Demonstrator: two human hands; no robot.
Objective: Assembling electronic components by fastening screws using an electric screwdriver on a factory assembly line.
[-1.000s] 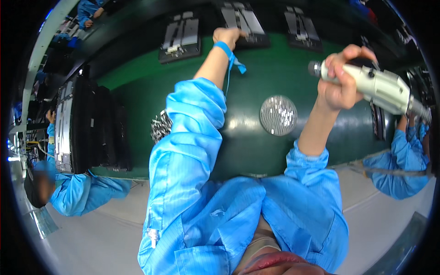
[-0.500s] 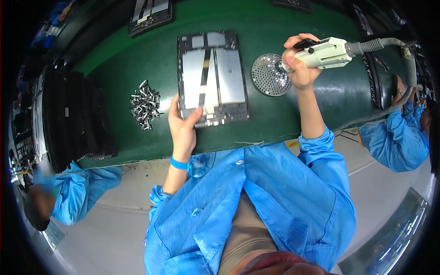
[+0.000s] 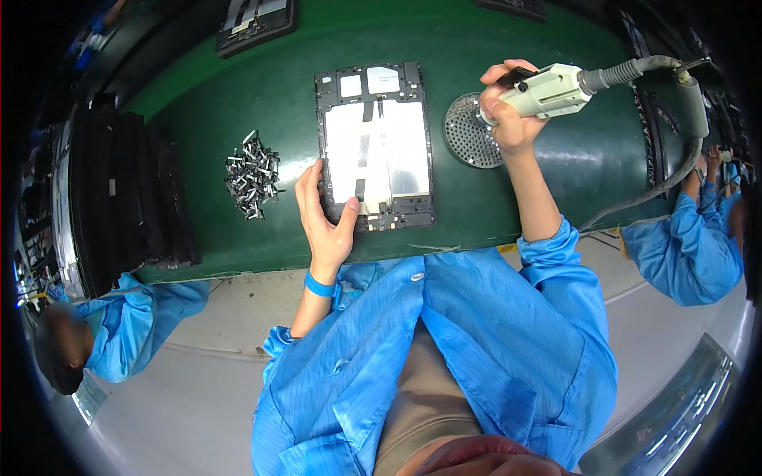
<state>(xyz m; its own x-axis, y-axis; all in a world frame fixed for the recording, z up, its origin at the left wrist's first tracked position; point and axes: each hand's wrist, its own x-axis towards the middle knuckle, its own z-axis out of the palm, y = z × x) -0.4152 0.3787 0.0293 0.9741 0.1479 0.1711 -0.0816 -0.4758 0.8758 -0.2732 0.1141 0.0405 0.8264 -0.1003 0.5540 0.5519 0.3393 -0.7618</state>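
Observation:
An opened tablet lies flat on the green table, showing silvery battery panels with dark strips and a black frame. My left hand holds its lower left edge, fingers along the side and thumb on the lower front. Wrapped around a pale electric screwdriver with a black lever is my right hand. The driver's front end is over a round metal screw plate full of small holes, right of the tablet. My fingers partly hide the tip, so I cannot tell whether it touches a screw.
A pile of small black-and-silver parts lies left of the tablet. Dark panels stand stacked at the far left. Another opened tablet lies at the back. The driver's thick cable curves down at right. Co-workers in blue sit on both sides.
The tablet has shifted slightly right and nearer, and now lies squarer. My left hand moved with it, its thumb still on the front. My right hand and the driver have moved slightly left.

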